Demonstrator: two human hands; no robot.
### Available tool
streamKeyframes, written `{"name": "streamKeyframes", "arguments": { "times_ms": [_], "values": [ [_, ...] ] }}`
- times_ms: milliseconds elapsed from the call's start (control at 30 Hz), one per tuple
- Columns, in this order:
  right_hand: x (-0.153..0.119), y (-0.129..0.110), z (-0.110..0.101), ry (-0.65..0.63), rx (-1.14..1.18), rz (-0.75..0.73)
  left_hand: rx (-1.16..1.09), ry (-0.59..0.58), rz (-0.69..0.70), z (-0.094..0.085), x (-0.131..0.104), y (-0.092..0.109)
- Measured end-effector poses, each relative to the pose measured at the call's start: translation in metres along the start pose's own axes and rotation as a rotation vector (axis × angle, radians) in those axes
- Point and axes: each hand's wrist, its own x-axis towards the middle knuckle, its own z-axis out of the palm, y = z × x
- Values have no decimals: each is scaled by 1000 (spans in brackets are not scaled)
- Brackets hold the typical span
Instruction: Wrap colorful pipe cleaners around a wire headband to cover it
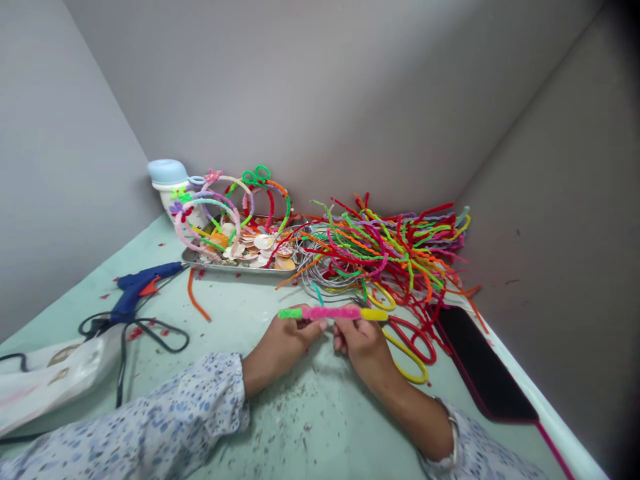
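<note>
Here we are with both hands at the middle of the green table (pixel 280 433), and between them, raised just above the surface, we have the fuzzy strip (pixel 335 313), running nearly level: bright green at one end, pink along the middle, yellow at the other. Our left hand (pixel 287 340) has it pinched near the join of green and pink, thumb and fingers closed together with no gap that we can spot; our right hand (pixel 365 343) has the other half, fingers curled in and the thumb pressed up close to the pink and yellow. Just beyond the right hand, we find yellow scissor handles (pixel 420 381) and red scissor handles (pixel 434 350) overlapping; how the blades lie, we can't tell. Behind, what a tangle: a big heap of pipe cleaners (pixel 400 247) spills beside grey wire (pixel 317 273), touching the metal tray (pixel 240 269). In that tray we count shells (pixel 264 241), with colourful hoops (pixel 253 200) standing among them, and a white cup with a blue lid (pixel 167 172) rises behind. Over to the left lies the blue glue gun (pixel 133 293), its dark cable looping near a white sheet (pixel 65 383), and a lone orange stem (pixel 196 297) rests below the tray. Far right, a black pad (pixel 487 363) lies along the table's edge.
</note>
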Motion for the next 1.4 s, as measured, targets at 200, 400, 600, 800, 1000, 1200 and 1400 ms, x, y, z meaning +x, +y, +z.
{"name": "streamKeyframes", "arguments": {
  "times_ms": [200,400,600,800,1000,1200,1400],
  "values": [
    [-1,-5,0,28,-33,85,36,-40,-42,0,0,-1],
    [-5,-7,-1,-24,-150,-61,-19,0,-36,-1,0,-8],
    [-5,-8,0,0,-198,-42,27,-3,-101,-3,2,-21],
    [-5,-6,1,7,-186,-38,52,-7,-139,-4,3,-18],
    [-7,-10,1,24,-215,-21,9,23,-139,-2,3,-14],
    [-11,-17,3,17,-224,24,-52,36,-114,-2,1,-12],
    [-11,-16,3,1,-179,-13,16,23,-141,-3,1,-9]
  ]
}}
